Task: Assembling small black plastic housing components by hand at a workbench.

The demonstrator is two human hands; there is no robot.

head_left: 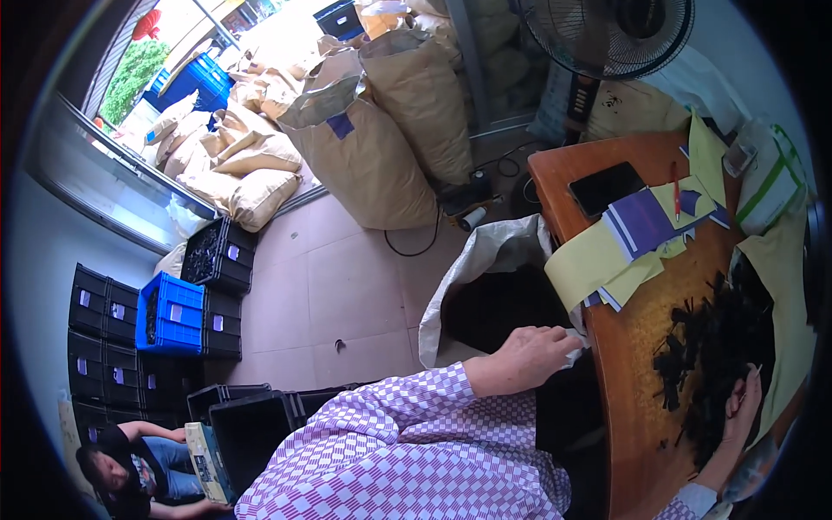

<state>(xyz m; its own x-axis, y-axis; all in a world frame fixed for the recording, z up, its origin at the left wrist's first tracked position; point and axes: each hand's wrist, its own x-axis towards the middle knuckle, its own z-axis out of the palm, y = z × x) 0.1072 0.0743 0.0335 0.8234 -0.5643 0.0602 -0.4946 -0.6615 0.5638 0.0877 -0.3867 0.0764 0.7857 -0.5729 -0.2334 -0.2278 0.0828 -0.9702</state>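
Note:
My left hand (530, 359) is closed on the whitish rim of an open sack (436, 316) beside the wooden table (598, 381). The sack's inside looks dark, and its contents cannot be made out. On the table at the right lies a heap of small black strip-like pieces (685, 351), part of it against a yellowish paper sack (790, 325). My right hand (738, 416) rests at the heap's near side with fingers curled in; what they hold, if anything, is hidden.
A phone (607, 189), yellow and purple papers (640, 224) and a red pen (676, 195) lie on the table. Tall paper sacks (373, 160) stand ahead, near a fan (607, 39). Black crates (91, 325) and a blue crate (173, 316) line the left; a person (130, 472) holds a box there.

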